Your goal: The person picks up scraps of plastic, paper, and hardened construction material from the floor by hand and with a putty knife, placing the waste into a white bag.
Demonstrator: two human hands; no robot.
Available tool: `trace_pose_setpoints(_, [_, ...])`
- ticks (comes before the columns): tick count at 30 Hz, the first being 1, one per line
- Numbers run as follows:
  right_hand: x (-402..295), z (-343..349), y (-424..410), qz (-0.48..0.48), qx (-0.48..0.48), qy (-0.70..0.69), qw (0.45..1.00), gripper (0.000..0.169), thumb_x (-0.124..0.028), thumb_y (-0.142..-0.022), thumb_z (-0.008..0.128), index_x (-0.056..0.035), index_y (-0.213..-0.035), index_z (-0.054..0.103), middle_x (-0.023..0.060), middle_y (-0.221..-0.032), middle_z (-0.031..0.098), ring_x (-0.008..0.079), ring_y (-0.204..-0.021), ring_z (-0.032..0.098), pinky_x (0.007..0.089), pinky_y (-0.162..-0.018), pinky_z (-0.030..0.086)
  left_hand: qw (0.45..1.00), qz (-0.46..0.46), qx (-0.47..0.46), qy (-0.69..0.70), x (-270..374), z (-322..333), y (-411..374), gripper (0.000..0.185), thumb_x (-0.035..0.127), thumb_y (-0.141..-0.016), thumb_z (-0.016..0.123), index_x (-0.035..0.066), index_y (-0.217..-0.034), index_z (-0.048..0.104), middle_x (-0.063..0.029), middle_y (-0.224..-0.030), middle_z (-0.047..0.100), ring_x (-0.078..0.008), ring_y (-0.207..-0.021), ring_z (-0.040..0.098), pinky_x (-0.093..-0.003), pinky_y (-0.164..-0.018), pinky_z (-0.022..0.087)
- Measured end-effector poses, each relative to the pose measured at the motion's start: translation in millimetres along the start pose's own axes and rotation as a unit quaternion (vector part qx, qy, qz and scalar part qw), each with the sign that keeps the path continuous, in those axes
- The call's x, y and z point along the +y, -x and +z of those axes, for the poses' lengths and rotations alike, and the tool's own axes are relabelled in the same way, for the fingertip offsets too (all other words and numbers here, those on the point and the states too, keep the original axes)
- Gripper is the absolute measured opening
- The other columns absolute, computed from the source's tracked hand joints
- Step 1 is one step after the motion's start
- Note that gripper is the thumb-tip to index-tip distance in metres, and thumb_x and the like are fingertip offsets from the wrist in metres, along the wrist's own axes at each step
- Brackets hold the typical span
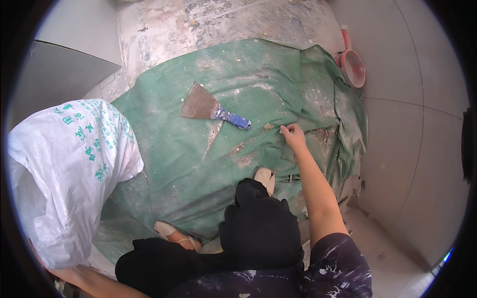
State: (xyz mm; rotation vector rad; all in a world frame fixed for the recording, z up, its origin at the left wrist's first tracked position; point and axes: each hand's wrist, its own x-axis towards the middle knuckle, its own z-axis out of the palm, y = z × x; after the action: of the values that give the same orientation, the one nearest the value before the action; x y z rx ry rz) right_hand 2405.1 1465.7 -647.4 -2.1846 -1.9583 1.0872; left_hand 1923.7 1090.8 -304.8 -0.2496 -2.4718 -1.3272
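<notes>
My right hand (293, 135) is low over a dusty green sheet (175, 149), its thumb and fingertips pinched on a small pale piece of debris. Just left of it lies another crumbly fragment (267, 126). A wide scraper (200, 102) with a rusty blade and a paint-spattered blue handle rests flat on the sheet, farther left. At the far left a white woven plastic sack (74, 149) bears green writing. My left forearm (89, 279) reaches to the sack's lower edge; the left hand (37, 257) is mostly hidden behind it, so its grip cannot be made out.
A red and white plastic dipper (353, 69) leans by the grey wall panels (395, 123) at right. Crumbs and flakes lie in the folds of the sheet. Stained bare floor (223, 22) shows beyond it. My two shoes (265, 179) stand on the sheet's near part.
</notes>
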Motion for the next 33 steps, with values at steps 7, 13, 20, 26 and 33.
trace_pose_setpoints(7, [-15.1,22.9,14.0,-0.049,0.096,0.104,0.989,0.033,-0.02,-0.065,0.064,-0.0005,-0.09,0.053,0.0246,-0.087,0.055,0.0404,-0.086,0.052,0.0411,-0.081,0.043,0.993,-0.072,-0.011,0.09,11.1,-1.1,-3.8,0.047,0.023,-0.089,0.047,-0.007,-0.124,0.043,-0.0172,-0.124,0.047,-0.0277,-0.111,0.048,-0.0362,-0.094,0.038])
trace_pose_setpoints(13, [-20.8,-4.3,14.1,0.108,0.037,-0.129,0.985,0.024,-0.009,-0.064,0.064,-0.0001,-0.084,0.055,0.0093,-0.074,0.057,0.0224,-0.066,0.059,0.034,-0.056,0.05,0.994,-0.035,-0.016,0.103,3.0,-16.9,-2.5,0.044,0.021,-0.089,0.047,-0.007,-0.123,0.044,-0.0165,-0.125,0.045,-0.0267,-0.114,0.047,-0.037,-0.095,0.038])
trace_pose_setpoints(20, [-40.6,8.3,24.4,-0.035,-0.044,-0.093,0.994,0.022,-0.006,-0.068,0.063,-0.0021,-0.088,0.055,0.0094,-0.072,0.053,0.0207,-0.064,0.056,0.0342,-0.057,0.049,0.998,-0.019,0.035,0.047,35.6,9.0,23.2,0.034,0.014,-0.09,0.044,-0.008,-0.116,0.047,-0.0158,-0.13,0.04,-0.0252,-0.116,0.045,-0.0375,-0.096,0.04])
trace_pose_setpoints(26, [-56.6,36.4,20.0,-0.157,0.0,0.135,0.978,0.016,-0.008,-0.068,0.061,-0.0036,-0.082,0.055,0.0172,-0.08,0.055,0.0355,-0.081,0.055,0.0423,-0.073,0.045,0.994,-0.004,0.01,0.109,5.2,-12.0,12.2,0.031,0.009,-0.088,0.047,-0.008,-0.114,0.049,-0.0115,-0.134,0.034,-0.0221,-0.117,0.043,-0.0358,-0.096,0.04])
trace_pose_setpoints(33, [-95.3,1.0,-8.4,-0.084,-0.086,0.126,0.985,0.018,-0.011,-0.067,0.063,-0.0001,-0.08,0.056,0.0131,-0.074,0.058,0.0251,-0.061,0.057,0.0351,-0.06,0.048,0.97,-0.096,0.028,0.223,9.6,-20.6,12.0,0.041,0.015,-0.09,0.046,-0.002,-0.126,0.039,-0.0144,-0.115,0.049,-0.0196,-0.103,0.052,-0.0304,-0.086,0.044])
